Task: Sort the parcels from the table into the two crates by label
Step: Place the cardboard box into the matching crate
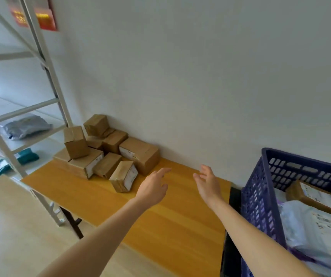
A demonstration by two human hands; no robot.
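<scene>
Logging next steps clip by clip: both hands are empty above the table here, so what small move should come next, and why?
Probably reach the left hand forward to the nearest cardboard box, which tilts at the pile's front edge. Both hands, the right hand too, are open and hold nothing, parcels remain on the wooden table, and the blue crate waits on the right.

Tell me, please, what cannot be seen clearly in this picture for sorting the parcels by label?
- Head view: print on the white labels of the cardboard boxes is too small and blurred to read.
- Head view: the blue crate is cut off by the right edge; labels on parcels inside are unreadable.
- Head view: the second crate is out of frame.
- Head view: lower boxes are partly hidden by upper ones.
</scene>
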